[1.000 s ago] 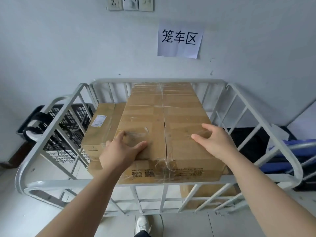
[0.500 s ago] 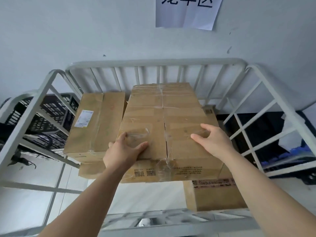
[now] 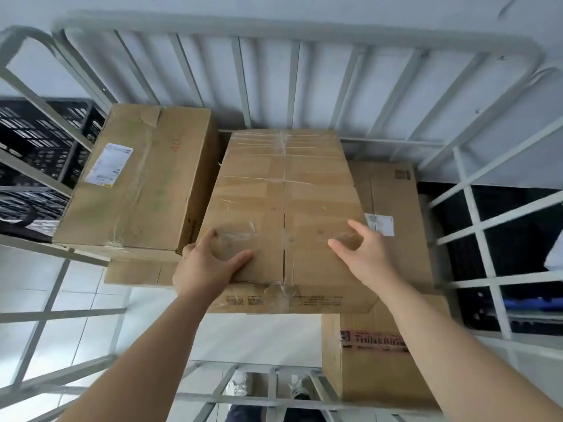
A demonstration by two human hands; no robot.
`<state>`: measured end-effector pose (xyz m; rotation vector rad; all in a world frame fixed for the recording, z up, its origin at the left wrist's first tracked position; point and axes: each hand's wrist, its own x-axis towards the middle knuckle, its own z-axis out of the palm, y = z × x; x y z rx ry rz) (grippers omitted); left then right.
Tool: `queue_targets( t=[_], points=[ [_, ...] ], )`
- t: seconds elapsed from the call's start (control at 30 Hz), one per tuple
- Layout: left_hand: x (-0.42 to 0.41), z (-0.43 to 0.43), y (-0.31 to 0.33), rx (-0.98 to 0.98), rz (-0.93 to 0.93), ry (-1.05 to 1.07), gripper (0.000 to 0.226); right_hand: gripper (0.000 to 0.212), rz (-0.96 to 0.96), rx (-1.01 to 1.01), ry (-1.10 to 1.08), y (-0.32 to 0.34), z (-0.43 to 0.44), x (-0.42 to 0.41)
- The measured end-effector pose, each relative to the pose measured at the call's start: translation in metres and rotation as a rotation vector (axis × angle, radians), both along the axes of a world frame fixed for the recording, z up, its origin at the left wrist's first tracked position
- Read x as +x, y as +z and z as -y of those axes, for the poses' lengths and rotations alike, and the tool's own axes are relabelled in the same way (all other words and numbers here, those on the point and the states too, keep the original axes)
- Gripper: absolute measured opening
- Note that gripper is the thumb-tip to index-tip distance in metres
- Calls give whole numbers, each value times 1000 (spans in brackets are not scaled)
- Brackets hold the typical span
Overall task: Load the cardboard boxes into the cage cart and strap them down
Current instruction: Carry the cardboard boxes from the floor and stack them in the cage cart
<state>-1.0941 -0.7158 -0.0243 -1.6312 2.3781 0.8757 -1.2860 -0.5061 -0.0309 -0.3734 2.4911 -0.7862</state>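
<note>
— Where is the taped box (image 3: 283, 202) seen?
— Inside the cage cart (image 3: 292, 28), between its side rails, partly above a lower box (image 3: 396, 263) on the right.
— How is it held?
— Its near left corner is gripped by the left hand (image 3: 210, 266). The right hand (image 3: 365, 254) is laid on top by the right edge. Whether its fingers are hooked over cannot be told.

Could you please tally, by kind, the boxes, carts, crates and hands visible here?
Cardboard boxes: 4 (taped box, left labelled box, box beneath it, THINKBIG box)
Cage cart: 1
Black plastic crate: 1
Hands: 2 (left hand, right hand)
Total: 8
</note>
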Motion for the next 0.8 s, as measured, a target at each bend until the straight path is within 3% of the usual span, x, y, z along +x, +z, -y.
queue_targets(
  t=[0.37,0.8],
  points=[
    [-2,29,-108,16,-8,38,101,82,48,2,17,-118,27,5],
    [6,34,-169,93,95,-6,112,85,55,101,147,-168,37,24]
  ],
)
